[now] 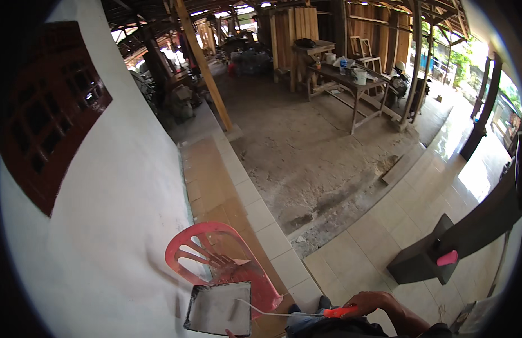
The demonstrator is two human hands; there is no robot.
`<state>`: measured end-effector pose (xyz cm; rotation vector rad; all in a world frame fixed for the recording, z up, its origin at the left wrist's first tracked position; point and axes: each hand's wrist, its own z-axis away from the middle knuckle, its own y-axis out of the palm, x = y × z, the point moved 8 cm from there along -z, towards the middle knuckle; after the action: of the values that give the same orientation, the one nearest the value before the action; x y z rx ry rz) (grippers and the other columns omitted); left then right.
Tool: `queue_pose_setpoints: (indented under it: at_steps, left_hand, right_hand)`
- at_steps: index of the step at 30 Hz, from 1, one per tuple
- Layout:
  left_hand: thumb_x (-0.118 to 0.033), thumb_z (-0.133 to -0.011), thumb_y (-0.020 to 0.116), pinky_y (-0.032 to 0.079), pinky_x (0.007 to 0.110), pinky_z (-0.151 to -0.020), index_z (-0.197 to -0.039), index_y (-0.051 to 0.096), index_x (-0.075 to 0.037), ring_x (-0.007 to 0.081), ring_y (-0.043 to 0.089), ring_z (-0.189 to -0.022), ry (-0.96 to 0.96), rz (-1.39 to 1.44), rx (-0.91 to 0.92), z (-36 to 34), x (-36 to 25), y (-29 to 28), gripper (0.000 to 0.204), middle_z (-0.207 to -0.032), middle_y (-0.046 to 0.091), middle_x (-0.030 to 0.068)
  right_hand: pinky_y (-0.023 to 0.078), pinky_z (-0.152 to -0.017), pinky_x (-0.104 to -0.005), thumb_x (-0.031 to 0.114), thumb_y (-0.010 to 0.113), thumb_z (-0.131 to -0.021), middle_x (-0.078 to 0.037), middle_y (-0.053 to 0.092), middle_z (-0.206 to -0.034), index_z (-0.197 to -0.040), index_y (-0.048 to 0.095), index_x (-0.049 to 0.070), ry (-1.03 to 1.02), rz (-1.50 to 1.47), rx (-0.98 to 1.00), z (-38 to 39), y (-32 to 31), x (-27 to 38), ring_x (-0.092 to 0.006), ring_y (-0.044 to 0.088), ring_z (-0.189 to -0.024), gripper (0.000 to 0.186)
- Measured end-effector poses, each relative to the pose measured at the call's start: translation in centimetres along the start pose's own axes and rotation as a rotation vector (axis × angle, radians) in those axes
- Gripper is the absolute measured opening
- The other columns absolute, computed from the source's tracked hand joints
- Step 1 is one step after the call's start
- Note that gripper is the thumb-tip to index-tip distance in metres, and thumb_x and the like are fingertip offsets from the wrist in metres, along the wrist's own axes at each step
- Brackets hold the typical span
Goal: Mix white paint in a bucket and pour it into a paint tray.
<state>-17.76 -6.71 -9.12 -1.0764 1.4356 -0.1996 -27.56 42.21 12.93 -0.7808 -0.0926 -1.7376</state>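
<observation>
My right hand (366, 303) is closed round the orange handle (338, 312) of a paint roller, whose thin metal rod (269, 312) reaches left into a black-rimmed tray (216, 307) coated in pale grey-white; the roller head is hard to make out there. Fingers of my left hand (231, 333) grip the tray's lower edge, the rest of that hand out of frame. The tray is at the seat of a red plastic chair (199, 236), which stands beside a white-painted wall (109, 197).
A tiled ledge (272, 239) borders a concrete floor (283, 163). A wooden table (351, 78) with buckets stands beyond, near a wooden post (199, 67). A dark pillar base (410, 259) with a pink cup (446, 258) is at right; a dark-red window (47, 112) is at left.
</observation>
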Motion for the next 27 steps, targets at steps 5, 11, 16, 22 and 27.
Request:
queue_pose_setpoints:
  at_steps: [5,11,16,22,27]
  left_hand:
    - [-0.040,-0.093,0.051,0.047,0.034,-0.078,-0.121,0.049,0.006,0.0229,0.054,-0.090,-0.249,0.387,-0.153,-3.7,-7.8,-6.4,0.054,-0.106,0.058,0.0107]
    - [-0.036,-0.090,0.052,0.044,0.042,-0.088,-0.136,0.037,-0.004,0.0297,0.051,-0.106,-0.096,0.419,-0.244,-13.8,-17.1,-9.3,0.059,-0.122,0.050,0.0166]
    - [-0.045,-0.087,0.056,0.036,0.043,-0.099,-0.133,0.039,0.004,0.0327,0.045,-0.118,-0.353,0.941,-0.315,-25.5,-24.6,-6.5,0.069,-0.132,0.042,0.0210]
    - [-0.044,-0.086,0.058,0.036,0.040,-0.099,-0.126,0.042,0.010,0.0298,0.049,-0.114,-0.379,1.088,-0.285,-36.5,-27.2,1.4,0.070,-0.128,0.047,0.0189]
    - [-0.044,-0.084,0.061,0.041,0.037,-0.094,-0.123,0.046,0.010,0.0269,0.052,-0.107,-0.387,1.021,-0.251,-43.8,-28.7,5.2,0.068,-0.124,0.050,0.0178]
  right_hand:
    - [0.048,-0.082,-0.0361,0.062,0.058,-0.077,-0.013,0.067,-0.102,-0.120,0.060,0.014,0.015,-0.113,0.108,0.9,-1.7,-2.3,-0.0284,0.063,-0.094,0.065]
    - [0.049,-0.080,-0.0362,0.059,0.060,-0.078,-0.011,0.068,-0.096,-0.111,0.063,0.012,-0.325,-0.163,-0.186,0.7,-8.3,-0.8,-0.0291,0.065,-0.089,0.058]
    - [0.050,-0.072,-0.0369,0.047,0.066,-0.079,-0.014,0.067,-0.088,-0.108,0.063,0.009,-0.379,-0.174,-0.446,-0.6,-14.9,0.5,-0.0314,0.065,-0.080,0.048]
    - [0.049,-0.076,-0.0370,0.048,0.066,-0.078,-0.015,0.067,-0.089,-0.108,0.062,0.006,-0.268,-0.216,-0.419,-6.0,-22.3,2.3,-0.0320,0.064,-0.084,0.051]
    - [0.048,-0.078,-0.0372,0.050,0.066,-0.078,-0.016,0.066,-0.094,-0.108,0.063,0.006,-0.229,-0.184,-0.426,-9.5,-28.4,3.4,-0.0311,0.064,-0.086,0.054]
